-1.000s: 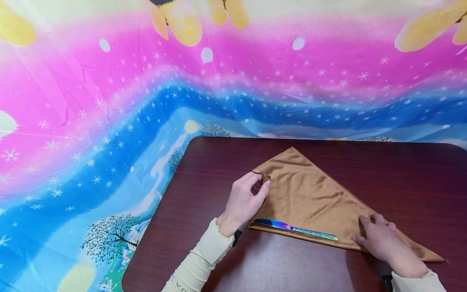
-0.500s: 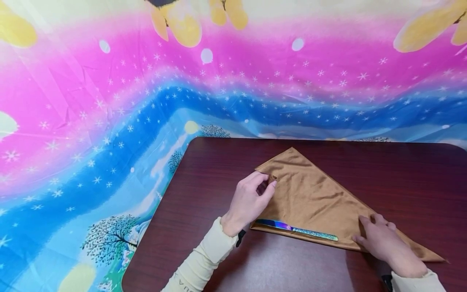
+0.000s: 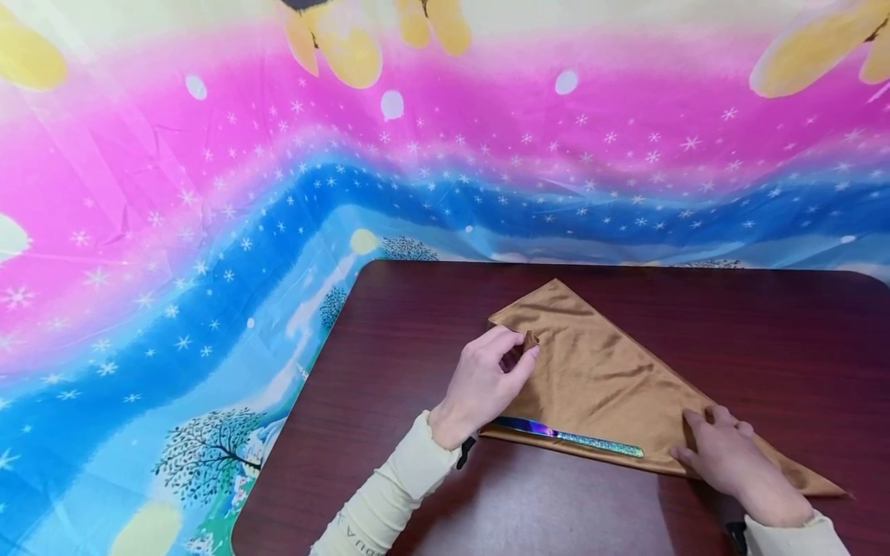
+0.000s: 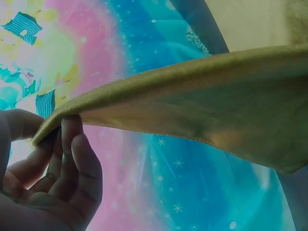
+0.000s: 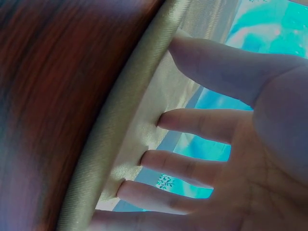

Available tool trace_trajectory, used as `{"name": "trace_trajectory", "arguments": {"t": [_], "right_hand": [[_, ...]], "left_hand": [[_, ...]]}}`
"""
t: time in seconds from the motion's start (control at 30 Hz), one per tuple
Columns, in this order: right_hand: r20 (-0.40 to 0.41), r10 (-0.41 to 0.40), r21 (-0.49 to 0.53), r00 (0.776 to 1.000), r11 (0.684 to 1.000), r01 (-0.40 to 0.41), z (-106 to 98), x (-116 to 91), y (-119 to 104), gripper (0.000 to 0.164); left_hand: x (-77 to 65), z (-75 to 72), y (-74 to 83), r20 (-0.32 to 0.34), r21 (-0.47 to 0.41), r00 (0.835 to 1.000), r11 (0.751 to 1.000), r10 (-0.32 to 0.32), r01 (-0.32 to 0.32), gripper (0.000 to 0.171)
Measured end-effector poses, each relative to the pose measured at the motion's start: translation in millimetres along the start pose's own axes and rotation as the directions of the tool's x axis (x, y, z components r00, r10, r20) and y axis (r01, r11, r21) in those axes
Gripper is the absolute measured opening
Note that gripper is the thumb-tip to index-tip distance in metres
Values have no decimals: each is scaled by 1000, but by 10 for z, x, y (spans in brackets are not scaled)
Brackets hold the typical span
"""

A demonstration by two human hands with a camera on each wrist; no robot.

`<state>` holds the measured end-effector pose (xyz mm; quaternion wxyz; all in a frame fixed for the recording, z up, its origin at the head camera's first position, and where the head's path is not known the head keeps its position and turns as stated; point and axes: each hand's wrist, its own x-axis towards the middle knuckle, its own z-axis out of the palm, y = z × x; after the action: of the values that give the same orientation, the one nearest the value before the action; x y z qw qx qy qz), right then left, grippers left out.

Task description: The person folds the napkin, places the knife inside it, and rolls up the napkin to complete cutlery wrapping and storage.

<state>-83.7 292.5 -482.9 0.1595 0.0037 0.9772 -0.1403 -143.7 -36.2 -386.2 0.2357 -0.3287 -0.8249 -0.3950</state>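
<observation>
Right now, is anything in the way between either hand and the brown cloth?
Nothing visible: the left hand pinches a raised part of the brown cloth, and the right hand touches it farther right. The shiny knife lies on the cloth along its near edge, under neither hand's fingertips.

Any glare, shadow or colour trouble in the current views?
Head: pale glare on the near part of the dark red-brown wood-grain table; left wrist: left hand shadowed against the brighter pink-and-blue printed backdrop; right wrist: purplish cast on the right hand.
</observation>
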Motion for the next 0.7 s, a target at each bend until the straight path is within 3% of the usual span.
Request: {"name": "trace_trajectory", "arguments": {"t": [0.4,0.7], "right_hand": [[-7,-13,-15,1000,1000,13,9,25,11,76],[-59,-30,-23,998,999,29,10,-10,-16,70]], "left_hand": [[10,86,64,26,-30,999,999,20,-19,5],[-9,163,87,66,-50,997,998,32,-29,6]]}}
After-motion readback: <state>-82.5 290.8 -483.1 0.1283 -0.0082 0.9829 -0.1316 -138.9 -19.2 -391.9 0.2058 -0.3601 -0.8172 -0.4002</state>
